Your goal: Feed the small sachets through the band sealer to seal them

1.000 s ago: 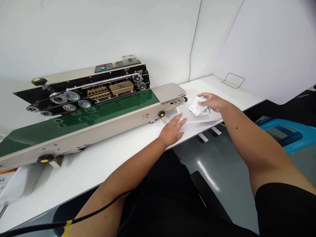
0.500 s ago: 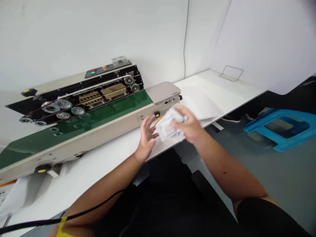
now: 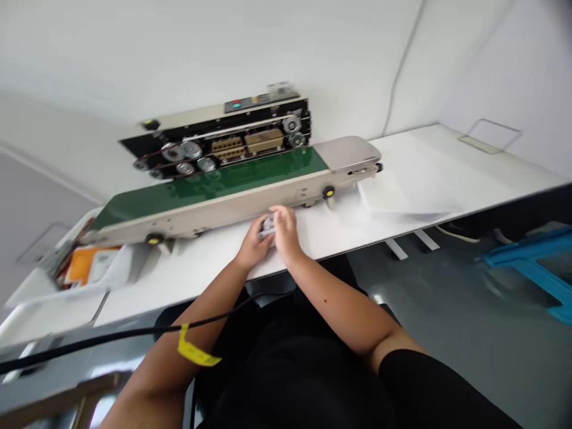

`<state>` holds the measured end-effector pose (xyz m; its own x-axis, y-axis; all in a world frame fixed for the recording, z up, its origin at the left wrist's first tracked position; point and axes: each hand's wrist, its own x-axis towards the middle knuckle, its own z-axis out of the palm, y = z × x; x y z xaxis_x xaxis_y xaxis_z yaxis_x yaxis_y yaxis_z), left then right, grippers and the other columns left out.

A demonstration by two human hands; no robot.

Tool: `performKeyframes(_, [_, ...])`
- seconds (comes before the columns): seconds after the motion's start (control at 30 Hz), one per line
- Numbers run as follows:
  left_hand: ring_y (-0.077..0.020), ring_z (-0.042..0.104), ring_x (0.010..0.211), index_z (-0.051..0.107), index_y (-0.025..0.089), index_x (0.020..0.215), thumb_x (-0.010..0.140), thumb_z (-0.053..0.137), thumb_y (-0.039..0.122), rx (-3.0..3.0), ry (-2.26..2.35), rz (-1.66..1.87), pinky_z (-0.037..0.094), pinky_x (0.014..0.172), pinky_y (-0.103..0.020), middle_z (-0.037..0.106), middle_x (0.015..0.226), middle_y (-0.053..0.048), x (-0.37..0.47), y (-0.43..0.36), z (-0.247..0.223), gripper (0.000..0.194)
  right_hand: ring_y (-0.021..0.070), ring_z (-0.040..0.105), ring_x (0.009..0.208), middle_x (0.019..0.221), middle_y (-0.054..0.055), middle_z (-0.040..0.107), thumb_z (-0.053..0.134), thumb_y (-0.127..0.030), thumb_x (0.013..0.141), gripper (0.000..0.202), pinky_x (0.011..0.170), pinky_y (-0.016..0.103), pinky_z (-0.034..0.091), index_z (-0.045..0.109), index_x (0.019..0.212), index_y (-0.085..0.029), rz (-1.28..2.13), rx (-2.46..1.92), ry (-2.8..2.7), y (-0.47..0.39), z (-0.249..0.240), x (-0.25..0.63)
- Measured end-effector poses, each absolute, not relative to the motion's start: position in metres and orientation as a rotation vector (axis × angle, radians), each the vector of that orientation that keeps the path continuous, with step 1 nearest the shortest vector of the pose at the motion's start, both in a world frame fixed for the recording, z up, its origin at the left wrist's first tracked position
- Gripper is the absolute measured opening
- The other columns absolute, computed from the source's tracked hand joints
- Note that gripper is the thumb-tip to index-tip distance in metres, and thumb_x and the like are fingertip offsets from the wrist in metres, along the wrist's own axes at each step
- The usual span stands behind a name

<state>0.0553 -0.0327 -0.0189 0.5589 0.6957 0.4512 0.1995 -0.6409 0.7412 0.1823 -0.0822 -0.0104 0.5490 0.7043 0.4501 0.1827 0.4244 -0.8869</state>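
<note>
Small white packets [image 3: 269,224] with grey print are held between my hands, mostly covered by the fingers. My left hand [image 3: 253,247] is closed around their left side. From the right, my right hand [image 3: 286,233] grips them, fingers bent over the top. Both hands are close together at the table's front half, just before the beige side of a band sealing machine [image 3: 232,205]. Its green conveyor belt [image 3: 268,171] runs behind them. How many packets there are, I cannot tell.
A white bin [image 3: 129,268] with orange and white packs stands at the left end of the table [image 3: 196,268]. At right are a white tray-like piece [image 3: 402,199] and a wire stand [image 3: 487,140]. A blue stool [image 3: 531,262] is on the floor. A black cable [image 3: 134,331] crosses my left arm.
My view has swung left, bringing the bin into sight. My left hand, open and apart before, has closed on the packets that my right hand held alone.
</note>
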Motion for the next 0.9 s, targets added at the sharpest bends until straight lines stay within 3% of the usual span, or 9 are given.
performKeyframes(0.13, [-0.0299, 0.045, 0.136, 0.045, 0.02, 0.143, 0.1, 0.042, 0.054, 2.174, 0.594, 1.006, 0.032, 0.118, -0.049, 0.051, 0.143, -0.016, 0.054, -0.032, -0.022, 0.055, 0.0218, 0.047, 0.125, 0.127, 0.007, 0.052, 0.021, -0.058, 0.102, 0.05, 0.115, 0.043, 0.033, 0.058, 0.114, -0.026, 0.431, -1.109, -0.777, -0.069, -0.02, 0.156])
performKeyframes(0.27, [-0.0359, 0.046, 0.135, 0.044, 0.018, 0.144, 0.084, 0.066, 0.064, 2.152, 0.566, 0.988, 0.035, 0.116, -0.051, 0.049, 0.144, -0.019, 0.049, -0.03, -0.022, 0.079, 0.022, 0.043, 0.134, 0.145, 0.006, 0.042, 0.008, -0.069, 0.097, 0.067, 0.114, 0.044, 0.037, 0.038, 0.143, -0.031, 0.66, -0.981, -0.815, -0.065, -0.03, 0.158])
performKeyframes(0.37, [-0.037, 0.049, 0.133, 0.046, 0.017, 0.142, 0.07, 0.081, 0.061, 2.088, 0.507, 0.97, 0.037, 0.115, -0.051, 0.051, 0.143, -0.019, 0.051, -0.028, -0.023, 0.091, 0.0226, 0.041, 0.138, 0.151, 0.005, 0.037, 0.01, -0.076, 0.094, 0.074, 0.112, 0.044, 0.041, 0.022, 0.154, -0.035, 0.713, -0.909, -0.921, -0.07, -0.032, 0.167])
performKeyframes(0.53, [-0.0323, 0.056, 0.127, 0.049, 0.018, 0.137, 0.072, 0.084, 0.049, 1.996, 0.588, 1.026, 0.043, 0.111, -0.048, 0.058, 0.136, -0.017, 0.05, -0.028, -0.022, 0.079, 0.0234, 0.026, 0.149, 0.157, 0.004, 0.032, 0.023, -0.072, 0.096, 0.071, 0.121, 0.048, 0.029, 0.023, 0.156, -0.034, 0.609, -0.968, -1.156, -0.095, -0.025, 0.172])
performKeyframes(0.6, [-0.0305, 0.06, 0.122, 0.05, 0.018, 0.135, 0.077, 0.081, 0.046, 1.93, 0.595, 1.037, 0.047, 0.107, -0.048, 0.061, 0.133, -0.017, 0.048, -0.029, -0.021, 0.071, 0.0253, 0.025, 0.149, 0.158, 0.006, 0.029, 0.033, -0.067, 0.097, 0.066, 0.121, 0.047, 0.027, 0.033, 0.152, -0.032, 0.438, -1.022, -1.239, -0.112, -0.02, 0.182])
performKeyframes(0.67, [-0.0299, 0.062, 0.12, 0.049, 0.018, 0.134, 0.077, 0.08, 0.044, 1.855, 0.557, 1.028, 0.05, 0.104, -0.048, 0.062, 0.132, -0.017, 0.046, -0.029, -0.021, 0.07, 0.0275, 0.033, 0.144, 0.153, 0.009, 0.037, 0.048, -0.06, 0.095, 0.058, 0.118, 0.047, 0.032, 0.043, 0.143, -0.029, 0.162, -1.094, -1.275, -0.132, -0.012, 0.21])
performKeyframes(0.77, [-0.0296, 0.065, 0.116, 0.049, 0.019, 0.133, 0.076, 0.082, 0.043, 1.802, 0.559, 1.009, 0.053, 0.101, -0.048, 0.063, 0.131, -0.017, 0.047, -0.027, -0.022, 0.07, 0.0267, 0.056, 0.116, 0.117, 0.011, 0.057, 0.053, -0.046, 0.094, 0.031, 0.101, 0.046, 0.046, 0.058, 0.116, -0.024, -0.271, -1.238, -1.207, -0.166, 0.008, 0.289])
performKeyframes(0.83, [-0.0291, 0.065, 0.115, 0.05, 0.019, 0.132, 0.075, 0.083, 0.044, 1.813, 0.583, 1.014, 0.053, 0.101, -0.048, 0.064, 0.129, -0.015, 0.048, -0.025, -0.023, 0.07, 0.0244, 0.06, 0.094, 0.09, 0.007, 0.058, 0.048, -0.04, 0.096, 0.022, 0.09, 0.043, 0.049, 0.06, 0.092, -0.022, -0.439, -1.406, -1.205, -0.189, 0.027, 0.356])
performKeyframes(0.9, [-0.0286, 0.065, 0.114, 0.051, 0.02, 0.132, 0.074, 0.083, 0.044, 1.831, 0.584, 1.013, 0.054, 0.1, -0.047, 0.065, 0.128, -0.015, 0.049, -0.022, -0.023, 0.071, 0.0232, 0.059, 0.083, 0.077, 0.005, 0.057, 0.055, -0.041, 0.091, 0.025, 0.086, 0.04, 0.048, 0.058, 0.076, -0.022, -0.44, -1.634, -1.397, -0.209, 0.046, 0.421])
